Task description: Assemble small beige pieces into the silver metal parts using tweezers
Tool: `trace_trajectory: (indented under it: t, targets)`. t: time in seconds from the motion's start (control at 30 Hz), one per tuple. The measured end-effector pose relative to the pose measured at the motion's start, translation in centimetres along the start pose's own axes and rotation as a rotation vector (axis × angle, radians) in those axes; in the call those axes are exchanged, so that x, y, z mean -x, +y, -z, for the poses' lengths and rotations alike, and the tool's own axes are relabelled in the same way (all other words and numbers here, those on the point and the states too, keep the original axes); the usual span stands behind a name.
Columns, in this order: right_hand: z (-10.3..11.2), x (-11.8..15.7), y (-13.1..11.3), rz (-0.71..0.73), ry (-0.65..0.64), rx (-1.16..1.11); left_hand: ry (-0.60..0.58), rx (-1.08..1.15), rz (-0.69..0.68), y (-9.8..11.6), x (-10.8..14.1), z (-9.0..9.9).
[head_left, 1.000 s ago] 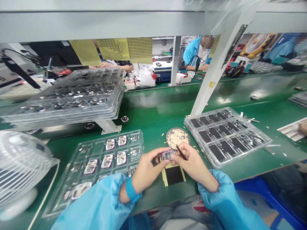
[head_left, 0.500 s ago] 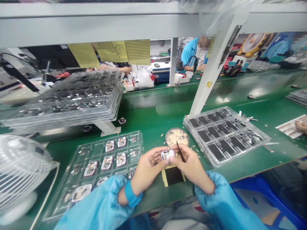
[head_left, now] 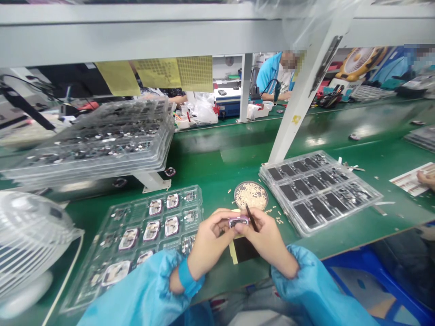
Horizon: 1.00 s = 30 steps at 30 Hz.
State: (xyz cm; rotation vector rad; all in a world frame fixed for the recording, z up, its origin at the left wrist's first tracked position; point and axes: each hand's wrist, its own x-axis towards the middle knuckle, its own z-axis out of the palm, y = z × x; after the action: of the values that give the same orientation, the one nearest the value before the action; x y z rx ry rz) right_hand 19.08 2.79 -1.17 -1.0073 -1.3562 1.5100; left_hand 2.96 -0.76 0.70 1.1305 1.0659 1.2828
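Observation:
Both hands hold one small rounded-square watch case (head_left: 238,222) with a pinkish rim, tilted between the thumbs and fingers. My left hand (head_left: 209,240) is closed on its left side. On the right side, my right hand (head_left: 267,235) presses its thumb against the case and also holds a thin dark tool (head_left: 251,218), perhaps tweezers, pointing up. Below the hands lies a black pad (head_left: 245,251) with yellow edging, partly covered. Just beyond them sits a round dish (head_left: 267,199) full of tiny beige pieces, with several scattered beside it.
To the left, a clear tray (head_left: 200,192) holds several similar cases, near a white fan (head_left: 30,244). Stacked trays (head_left: 307,233) with black screens lie right. More trays (head_left: 159,160) stand on a raised shelf behind. A slanted white post (head_left: 288,122) rises ahead. Another person's hand (head_left: 426,177) shows far right.
The watch case has tipped, so its inside shows less and its rim more. My right hand has shifted slightly left, and the dark tool with it.

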Motion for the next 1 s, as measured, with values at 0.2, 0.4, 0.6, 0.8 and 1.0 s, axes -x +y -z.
trace_trajectory:
  t: [0.2, 0.4, 0.6, 0.8, 1.0]
  targets:
    - [0.2, -0.1, -0.2, 0.084, 0.072, 0.200, -0.003, -0.410, -0.051, 0.1, 0.2, 0.0]
    - [0.0, 0.3, -0.2, 0.115, 0.089, 0.195, 0.040, -0.475, -0.069, 0.6, 0.6, -0.5]
    - [0.4, 0.0, 0.1, 0.117, 0.051, 0.247, 0.063, -0.462, -0.090, 0.1, 0.7, -0.5]
    - [2.7, -0.4, -1.6, 0.453, -0.014, 0.480, 0.055, -0.601, -0.195, 0.1, 0.5, -0.2]
    - [3.6, -0.7, -1.6, 0.677, -0.201, 0.580, 0.075, -0.650, -0.177, 0.2, 0.4, -0.2]
